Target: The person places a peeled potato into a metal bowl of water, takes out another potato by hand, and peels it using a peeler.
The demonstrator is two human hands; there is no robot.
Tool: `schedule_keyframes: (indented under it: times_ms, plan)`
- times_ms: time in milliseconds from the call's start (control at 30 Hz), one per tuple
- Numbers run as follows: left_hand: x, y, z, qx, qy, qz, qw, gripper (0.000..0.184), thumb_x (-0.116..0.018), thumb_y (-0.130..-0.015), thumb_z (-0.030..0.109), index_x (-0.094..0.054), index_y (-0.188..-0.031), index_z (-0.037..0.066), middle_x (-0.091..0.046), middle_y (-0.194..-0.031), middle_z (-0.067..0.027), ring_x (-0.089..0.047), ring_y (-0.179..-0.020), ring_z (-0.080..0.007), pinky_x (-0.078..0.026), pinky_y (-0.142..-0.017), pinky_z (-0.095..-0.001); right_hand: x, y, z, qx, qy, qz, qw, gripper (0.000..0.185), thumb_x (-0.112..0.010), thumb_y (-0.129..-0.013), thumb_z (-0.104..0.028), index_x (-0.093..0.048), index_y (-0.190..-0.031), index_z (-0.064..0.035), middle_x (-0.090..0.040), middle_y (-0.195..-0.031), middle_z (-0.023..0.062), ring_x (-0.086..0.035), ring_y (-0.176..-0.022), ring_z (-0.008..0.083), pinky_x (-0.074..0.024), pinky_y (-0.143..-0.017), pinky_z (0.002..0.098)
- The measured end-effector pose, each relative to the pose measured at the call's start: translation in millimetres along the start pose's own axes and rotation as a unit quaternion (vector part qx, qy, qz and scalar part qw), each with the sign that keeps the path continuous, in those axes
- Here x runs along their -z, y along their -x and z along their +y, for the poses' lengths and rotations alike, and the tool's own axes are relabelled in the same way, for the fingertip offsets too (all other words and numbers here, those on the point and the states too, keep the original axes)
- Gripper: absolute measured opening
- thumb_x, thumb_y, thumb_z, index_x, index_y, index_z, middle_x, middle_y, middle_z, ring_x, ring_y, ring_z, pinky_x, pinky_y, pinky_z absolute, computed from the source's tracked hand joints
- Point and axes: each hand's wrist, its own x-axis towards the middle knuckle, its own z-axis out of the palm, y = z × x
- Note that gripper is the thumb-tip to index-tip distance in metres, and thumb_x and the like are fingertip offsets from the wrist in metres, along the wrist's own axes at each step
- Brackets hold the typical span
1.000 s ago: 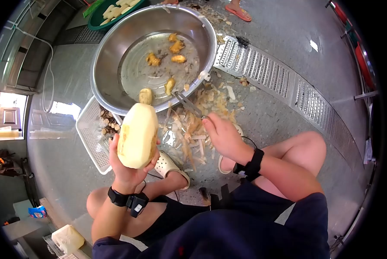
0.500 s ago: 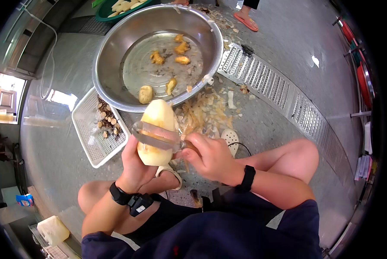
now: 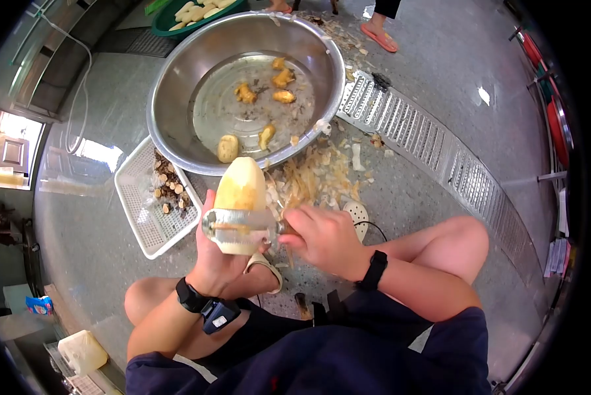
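Note:
My left hand [image 3: 218, 260] cups a large, pale, mostly peeled root vegetable [image 3: 241, 184], held upright with its tapered end up; a yellowish patch shows on its side. My right hand [image 3: 328, 240] is wrapped round the handle of a wide metal peeler [image 3: 239, 219]. The peeler's blade lies across the lower part of the root vegetable. Just beyond my hands is a big steel basin [image 3: 170, 79] with shallow water, several knobbly ginger pieces [image 3: 283, 78] and a potato-like lump [image 3: 227, 149]. My left fingertips are partly hidden behind the root vegetable.
Left of the basin stands a white perforated basket [image 3: 136, 217] with small dark-skinned cut pieces. Peelings [image 3: 315, 181] litter the floor. A slotted metal drain cover [image 3: 427, 138] runs to the right. Behind is a green basin [image 3: 160, 26] of pale roots, near another person's sandalled foot [image 3: 379, 37].
The peeler has moved slightly down the root vegetable, and its blade has turned so its slot shows. The whole view has shifted a little. Both hands keep their hold.

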Motion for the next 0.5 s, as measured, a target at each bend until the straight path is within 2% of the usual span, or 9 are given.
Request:
schedule_keyframes:
  times_ms: [67,100,167,200,267,300,400,433,500]
  plan:
    - [-2,-4,0,-0.007,0.020,0.044,0.999,0.072,-0.034,-0.102,0.069,-0.055,-0.137,0.010,-0.067,-0.107,-0.0204,-0.067,-0.081,-0.0309,-0.051,-0.057,-0.0402,-12,3,7,-0.020,-0.030,0.029,0.999,0.027,-0.065,-0.098,-0.036,-0.060,-0.102,-0.0091,-0.065,-0.079,0.0116,-0.066,-0.065,0.0298,-0.0495,-0.054,0.0423]
    - [10,-7,-2,0.008,-0.010,0.029,1.000,0.076,-0.034,-0.101,0.071,-0.054,-0.136,0.007,-0.066,-0.107,-0.0206,-0.064,-0.077,-0.0315,-0.046,-0.053,-0.0399,-16,2,24,-0.115,-0.033,0.027,0.992,0.028,-0.063,-0.100,-0.035,-0.060,-0.103,-0.0081,-0.064,-0.076,0.0137,-0.065,-0.065,0.0319,-0.0492,-0.055,0.0437]
    - [9,8,-6,0.016,-0.051,-0.050,0.997,0.077,-0.031,-0.102,0.070,-0.052,-0.137,0.004,-0.065,-0.110,-0.0223,-0.062,-0.075,-0.0325,-0.046,-0.052,-0.0402,-14,2,62,-0.310,-0.040,0.025,0.950,0.029,-0.058,-0.103,-0.035,-0.060,-0.105,-0.0060,-0.064,-0.071,0.0179,-0.065,-0.064,0.0362,-0.0485,-0.056,0.0466]
    - [2,14,-6,0.019,-0.056,-0.086,0.995,0.077,-0.030,-0.103,0.068,-0.052,-0.137,0.003,-0.064,-0.110,-0.0227,-0.062,-0.075,-0.0325,-0.046,-0.052,-0.0397,-9,2,59,-0.302,-0.050,0.041,0.951,0.029,-0.056,-0.104,-0.033,-0.060,-0.106,-0.0051,-0.062,-0.069,0.0191,-0.064,-0.063,0.0374,-0.0480,-0.056,0.0470]
    - [5,5,5,0.025,-0.040,-0.159,0.986,0.076,-0.028,-0.104,0.066,-0.052,-0.138,0.003,-0.065,-0.112,-0.0209,-0.065,-0.080,-0.0329,-0.051,-0.059,-0.0417,9,5,52,-0.280,-0.060,0.057,0.956,0.029,-0.053,-0.106,-0.031,-0.059,-0.107,-0.0032,-0.059,-0.065,0.0215,-0.063,-0.062,0.0398,-0.0469,-0.056,0.0478]
    - [8,4,7,0.022,-0.026,-0.189,0.981,0.075,-0.026,-0.105,0.065,-0.052,-0.139,0.004,-0.065,-0.113,-0.0201,-0.066,-0.082,-0.0331,-0.054,-0.063,-0.0427,5,7,46,-0.290,-0.082,0.063,0.951,0.026,-0.055,-0.105,-0.029,-0.059,-0.107,-0.0033,-0.060,-0.068,0.0208,-0.063,-0.062,0.0397,-0.0461,-0.056,0.0468]
    - [15,-1,9,-0.003,-0.032,-0.098,0.995,0.073,-0.028,-0.105,0.064,-0.052,-0.139,0.004,-0.065,-0.115,-0.0204,-0.067,-0.087,-0.0346,-0.057,-0.066,-0.0446,1,7,30,-0.229,-0.154,0.081,0.958,0.024,-0.057,-0.104,-0.027,-0.059,-0.106,-0.0038,-0.062,-0.071,0.0189,-0.064,-0.064,0.0380,-0.0475,-0.056,0.0454]
    - [12,-1,8,-0.012,-0.047,-0.092,0.995,0.070,-0.030,-0.106,0.062,-0.051,-0.140,0.004,-0.065,-0.116,-0.0188,-0.068,-0.093,-0.0341,-0.059,-0.071,-0.0474,3,7,23,-0.211,-0.148,0.063,0.964,0.023,-0.058,-0.103,-0.027,-0.059,-0.106,-0.0043,-0.063,-0.072,0.0177,-0.064,-0.064,0.0368,-0.0479,-0.056,0.0443]
    - [12,-1,4,-0.012,-0.047,-0.107,0.993,0.068,-0.031,-0.106,0.061,-0.051,-0.140,0.006,-0.065,-0.119,-0.0174,-0.068,-0.098,-0.0330,-0.060,-0.072,-0.0491,12,3,14,-0.169,-0.128,0.031,0.977,0.023,-0.061,-0.101,-0.028,-0.059,-0.104,-0.0055,-0.063,-0.075,0.0153,-0.065,-0.066,0.0344,-0.0487,-0.056,0.0420]
